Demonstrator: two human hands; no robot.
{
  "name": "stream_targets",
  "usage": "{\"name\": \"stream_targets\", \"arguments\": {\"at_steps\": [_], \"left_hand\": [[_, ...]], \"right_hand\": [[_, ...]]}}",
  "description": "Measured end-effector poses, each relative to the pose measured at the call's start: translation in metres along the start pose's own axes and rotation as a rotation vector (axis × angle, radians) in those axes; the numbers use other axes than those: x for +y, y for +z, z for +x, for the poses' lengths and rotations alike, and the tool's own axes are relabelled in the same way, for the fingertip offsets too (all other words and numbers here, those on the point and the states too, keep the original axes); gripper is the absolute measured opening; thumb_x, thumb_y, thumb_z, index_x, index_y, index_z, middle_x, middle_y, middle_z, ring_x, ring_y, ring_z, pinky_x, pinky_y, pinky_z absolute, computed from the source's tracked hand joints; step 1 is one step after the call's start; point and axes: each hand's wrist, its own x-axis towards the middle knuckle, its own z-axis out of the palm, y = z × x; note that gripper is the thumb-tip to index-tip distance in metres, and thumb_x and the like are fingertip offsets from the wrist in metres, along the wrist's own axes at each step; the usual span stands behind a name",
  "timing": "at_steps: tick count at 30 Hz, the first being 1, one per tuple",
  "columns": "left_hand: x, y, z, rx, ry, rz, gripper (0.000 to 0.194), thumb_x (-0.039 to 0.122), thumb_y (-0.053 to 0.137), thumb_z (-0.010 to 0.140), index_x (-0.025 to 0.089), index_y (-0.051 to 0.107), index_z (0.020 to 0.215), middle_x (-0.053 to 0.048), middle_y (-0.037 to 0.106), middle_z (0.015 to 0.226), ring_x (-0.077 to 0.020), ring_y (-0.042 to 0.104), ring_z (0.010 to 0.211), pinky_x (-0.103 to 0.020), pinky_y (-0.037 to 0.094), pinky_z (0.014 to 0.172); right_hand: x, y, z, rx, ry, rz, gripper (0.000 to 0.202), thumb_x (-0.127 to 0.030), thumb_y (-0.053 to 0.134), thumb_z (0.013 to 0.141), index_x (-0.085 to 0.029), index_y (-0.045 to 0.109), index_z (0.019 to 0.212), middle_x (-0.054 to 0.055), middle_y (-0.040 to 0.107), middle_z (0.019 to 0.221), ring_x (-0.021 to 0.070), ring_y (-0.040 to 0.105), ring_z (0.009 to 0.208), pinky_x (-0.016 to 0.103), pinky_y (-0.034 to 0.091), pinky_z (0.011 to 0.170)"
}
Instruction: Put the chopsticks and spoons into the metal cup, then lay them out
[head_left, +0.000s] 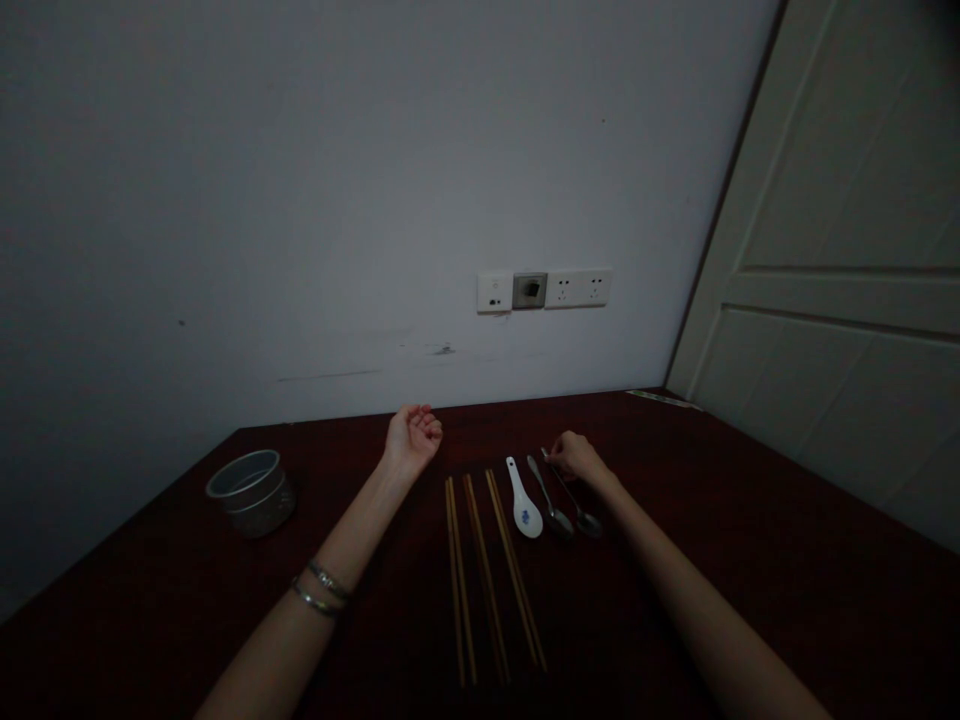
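Note:
My right hand (576, 457) pinches the handle end of the rightmost metal spoon (589, 523), whose bowl lies toward me on the dark red table. Left of it lies another metal spoon (559, 520), then a white spoon with a blue mark (527, 515). Three pairs of chopsticks lie side by side further left: the right pair (514, 560), the middle pair (486, 575) and the left pair (460, 580). My left hand (415, 437) rests palm up beyond the chopsticks, fingers loosely curled and apart, holding nothing.
A round metal container (255, 495) stands at the left of the table (360, 640). Behind the table is a wall with sockets (577, 289). A pale panelled door (847, 300) stands at the right. A thin strip (664, 399) lies at the far right corner.

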Motion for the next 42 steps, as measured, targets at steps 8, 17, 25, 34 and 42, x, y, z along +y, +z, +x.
{"name": "stream_targets", "arguments": {"at_steps": [8,17,25,34,42], "left_hand": [[0.001,-0.001,0.0,-0.002,-0.009,-0.007,0.011,0.011,0.039,0.076,0.014,0.043,0.066,0.005,0.031,0.048,-0.0056,0.029,0.037,-0.014,0.027,0.033],[0.0,-0.001,0.001,0.006,-0.002,0.003,0.011,0.011,0.039,0.076,0.014,0.044,0.067,0.004,0.032,0.048,-0.006,0.031,0.038,-0.014,0.028,0.034],[0.001,-0.002,0.003,0.005,0.0,0.001,0.01,0.01,0.04,0.075,0.014,0.044,0.067,0.004,0.033,0.047,-0.006,0.031,0.037,-0.014,0.028,0.033],[0.001,-0.005,0.005,-0.006,-0.003,0.01,0.01,0.009,0.04,0.074,0.014,0.044,0.066,0.004,0.034,0.047,-0.0063,0.031,0.038,-0.014,0.028,0.034],[0.001,-0.007,0.008,-0.007,-0.004,0.006,0.009,0.008,0.041,0.071,0.014,0.045,0.066,0.003,0.034,0.048,-0.0062,0.032,0.039,-0.014,0.029,0.034]], "right_hand": [[-0.01,-0.005,-0.009,-0.04,0.04,0.064,0.009,-0.019,0.066,0.065,-0.013,0.059,0.063,0.008,0.065,0.067,0.0131,0.06,0.051,0.016,0.043,0.038],[-0.01,-0.006,-0.009,-0.076,0.059,0.133,0.011,-0.018,0.066,0.064,-0.013,0.057,0.062,0.007,0.064,0.066,0.0136,0.06,0.052,0.017,0.046,0.037],[-0.012,-0.009,-0.011,-0.106,0.074,0.159,0.012,-0.016,0.067,0.063,-0.014,0.055,0.061,0.005,0.062,0.06,0.014,0.06,0.049,0.02,0.048,0.04],[-0.012,-0.01,-0.01,-0.155,0.114,0.174,0.017,-0.021,0.07,0.062,-0.015,0.054,0.059,0.003,0.059,0.051,0.0134,0.059,0.047,0.02,0.048,0.04],[-0.01,-0.011,-0.009,-0.21,0.118,0.194,0.021,-0.023,0.071,0.06,-0.015,0.052,0.058,0.001,0.057,0.048,0.0139,0.058,0.046,0.023,0.05,0.041]]}}
